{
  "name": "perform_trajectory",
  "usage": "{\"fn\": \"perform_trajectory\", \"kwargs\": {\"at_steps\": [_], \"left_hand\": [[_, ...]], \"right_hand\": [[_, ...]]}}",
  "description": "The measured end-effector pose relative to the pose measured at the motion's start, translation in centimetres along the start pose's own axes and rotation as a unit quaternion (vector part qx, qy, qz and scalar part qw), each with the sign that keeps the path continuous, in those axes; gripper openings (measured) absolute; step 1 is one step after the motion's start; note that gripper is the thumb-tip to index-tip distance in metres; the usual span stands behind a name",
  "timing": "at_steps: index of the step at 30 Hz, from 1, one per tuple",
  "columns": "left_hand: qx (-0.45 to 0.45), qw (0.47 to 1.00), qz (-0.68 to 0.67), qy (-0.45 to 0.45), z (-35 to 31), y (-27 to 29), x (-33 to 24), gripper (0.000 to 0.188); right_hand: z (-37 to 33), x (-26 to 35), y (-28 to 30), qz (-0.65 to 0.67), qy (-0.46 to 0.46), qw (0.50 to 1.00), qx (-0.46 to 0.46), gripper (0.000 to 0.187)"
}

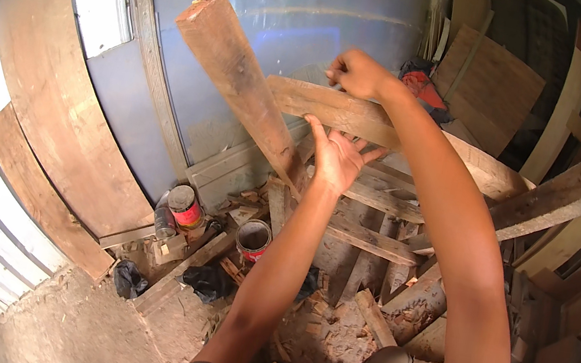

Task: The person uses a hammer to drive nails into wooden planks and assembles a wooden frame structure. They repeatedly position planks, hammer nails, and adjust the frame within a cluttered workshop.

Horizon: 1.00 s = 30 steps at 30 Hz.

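Two bare hands work at a heap of rough timber stacked against a blue-grey panel (192, 79). The right hand (358, 74) lies on the top edge of a flat weathered plank (364, 117), fingers curled together over that edge, apparently to steady it where it crosses the pile. The left hand (335, 160) is raised just below the same plank, palm open and fingers spread, holding nothing; it sits beside the lower end of a squared wooden beam (235, 75) that leans upward to the left. Whether the palm touches either piece cannot be told. Beneath, shorter offcuts (373, 243) cross one another loosely over a floor of chips and sawdust. Two red tins, one closed (185, 207) and one open (253, 239), stand at the foot of the panel, well apart from both hands.
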State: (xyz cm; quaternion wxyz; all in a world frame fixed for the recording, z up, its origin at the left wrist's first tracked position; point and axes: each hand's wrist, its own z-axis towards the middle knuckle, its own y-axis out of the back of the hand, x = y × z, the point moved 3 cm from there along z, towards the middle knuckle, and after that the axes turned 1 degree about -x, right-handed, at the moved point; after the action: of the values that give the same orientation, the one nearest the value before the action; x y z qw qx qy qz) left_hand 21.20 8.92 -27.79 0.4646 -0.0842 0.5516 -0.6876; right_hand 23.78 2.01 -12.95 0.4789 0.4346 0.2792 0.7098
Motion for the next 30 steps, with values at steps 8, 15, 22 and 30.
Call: {"fn": "perform_trajectory", "kwargs": {"at_steps": [8, 15, 22, 30], "left_hand": [[0.026, 0.999, -0.037, -0.029, 0.9, 0.0, -0.3, 0.112], [-0.042, 0.999, -0.026, 0.006, 0.9, 1.4, -0.3, 0.11], [0.011, 1.0, -0.011, 0.001, 0.7, 1.2, -0.5, 0.111], [-0.002, 0.999, -0.025, -0.023, 0.6, 0.5, -0.6, 0.11]], "right_hand": [[-1.0, 0.9, -0.5, 0.081, 0.063, 0.992, -0.068, 0.017], [0.8, 5.6, -3.9, 0.074, 0.131, 0.987, -0.046, 0.014], [0.8, 5.8, -4.5, 0.068, 0.175, 0.982, -0.005, 0.015], [0.5, 4.8, -3.1, 0.025, 0.169, 0.985, -0.039, 0.01]]}}
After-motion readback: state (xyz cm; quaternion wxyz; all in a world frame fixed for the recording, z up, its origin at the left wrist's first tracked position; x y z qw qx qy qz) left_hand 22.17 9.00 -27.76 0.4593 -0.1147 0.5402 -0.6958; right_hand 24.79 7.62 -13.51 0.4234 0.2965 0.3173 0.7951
